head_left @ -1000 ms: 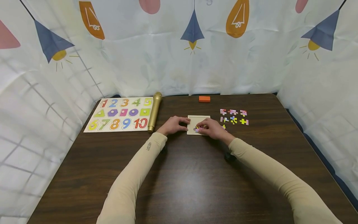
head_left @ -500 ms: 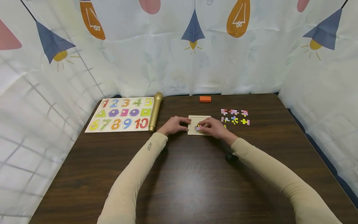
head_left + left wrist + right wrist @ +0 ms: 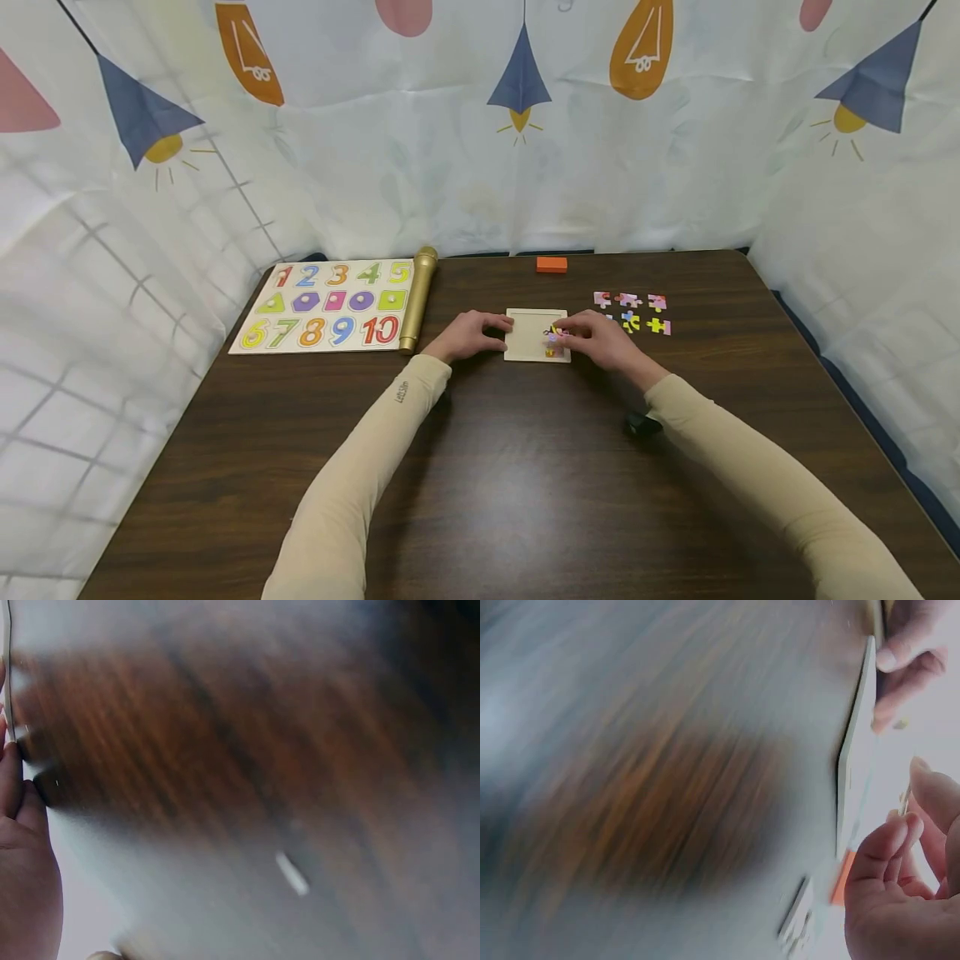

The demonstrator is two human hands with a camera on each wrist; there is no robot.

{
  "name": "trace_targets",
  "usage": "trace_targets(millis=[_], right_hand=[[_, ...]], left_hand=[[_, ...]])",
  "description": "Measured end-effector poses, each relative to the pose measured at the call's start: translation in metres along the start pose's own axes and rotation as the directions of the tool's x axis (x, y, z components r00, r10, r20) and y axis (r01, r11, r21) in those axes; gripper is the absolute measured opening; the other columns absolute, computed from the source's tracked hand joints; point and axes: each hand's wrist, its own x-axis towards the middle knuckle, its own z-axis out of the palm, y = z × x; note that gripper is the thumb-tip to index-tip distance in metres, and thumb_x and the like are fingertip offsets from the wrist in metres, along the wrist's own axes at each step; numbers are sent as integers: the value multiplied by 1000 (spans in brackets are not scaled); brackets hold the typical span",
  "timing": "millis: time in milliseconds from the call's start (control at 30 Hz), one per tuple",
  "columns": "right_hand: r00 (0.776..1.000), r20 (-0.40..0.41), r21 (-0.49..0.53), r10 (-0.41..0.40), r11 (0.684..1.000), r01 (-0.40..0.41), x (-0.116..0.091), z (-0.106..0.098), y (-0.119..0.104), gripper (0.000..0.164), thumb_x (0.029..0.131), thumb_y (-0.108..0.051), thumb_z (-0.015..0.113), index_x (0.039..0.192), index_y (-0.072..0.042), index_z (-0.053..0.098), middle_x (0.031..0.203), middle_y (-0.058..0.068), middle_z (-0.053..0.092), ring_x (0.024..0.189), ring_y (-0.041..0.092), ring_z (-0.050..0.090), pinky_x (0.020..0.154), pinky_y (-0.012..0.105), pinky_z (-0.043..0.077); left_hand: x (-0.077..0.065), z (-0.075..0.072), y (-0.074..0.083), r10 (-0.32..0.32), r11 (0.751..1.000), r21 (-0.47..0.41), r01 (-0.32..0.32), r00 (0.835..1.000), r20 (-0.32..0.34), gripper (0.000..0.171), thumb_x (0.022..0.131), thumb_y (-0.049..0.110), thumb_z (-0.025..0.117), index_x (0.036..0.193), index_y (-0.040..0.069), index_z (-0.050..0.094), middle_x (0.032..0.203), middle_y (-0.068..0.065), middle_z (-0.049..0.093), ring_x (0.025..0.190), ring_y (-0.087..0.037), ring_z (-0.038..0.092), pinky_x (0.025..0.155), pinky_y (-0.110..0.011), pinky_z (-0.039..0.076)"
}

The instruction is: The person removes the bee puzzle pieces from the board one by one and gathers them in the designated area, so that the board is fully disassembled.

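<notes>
A pale square puzzle tray (image 3: 527, 335) lies between both hands in the head view. My left hand (image 3: 468, 335) rests at its left edge, thumb and forefinger apart and touching the rim. Over the tray's right side, my right hand (image 3: 603, 340) pinches a small pink and yellow jigsaw piece (image 3: 556, 332). In the right wrist view that piece (image 3: 905, 801) shows edge-on between thumb and fingertips. A small coloured patch (image 3: 552, 352) shows just below it in the tray; whether it is a separate piece I cannot tell. The left wrist view catches only part of the left hand (image 3: 26, 862).
Several loose jigsaw pieces (image 3: 630, 300) lie in rows right of the tray, some partly hidden by the right hand. An orange block (image 3: 551, 265) sits near the far edge. A number-and-shape board (image 3: 322, 307) and a gold microphone (image 3: 417, 300) lie at the left.
My right hand has shifted rightward across the tray with the jigsaw piece still pinched, uncovering more of the tray's middle. My left hand has stayed at the tray's left edge.
</notes>
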Motion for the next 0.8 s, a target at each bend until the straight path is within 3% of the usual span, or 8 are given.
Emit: trace_targets(millis=[500, 800], right_hand=[[997, -57, -100, 42, 994, -48, -44, -41, 41, 35, 95, -29, 66, 124, -9, 68, 107, 10, 63, 89, 25, 53, 76, 39, 44], [993, -60, -138, 101, 985, -108, -57, -55, 64, 42, 94, -37, 65, 124, -8, 67, 108, 12, 62, 90, 27, 49, 74, 39, 40]], left_hand=[[-1, -1, 2, 4, 1000, -6, -4, 1000, -3, 40, 87, 20, 75, 125, 12, 69, 137, 0, 58, 134, -19, 46, 110, -34, 34], [-1, -1, 1, 9, 1000, -1, -9, 1000, 2, 41, 87, 21, 76, 126, 12, 69, 137, 1, 59, 134, -18, 46, 110, -34, 34]])
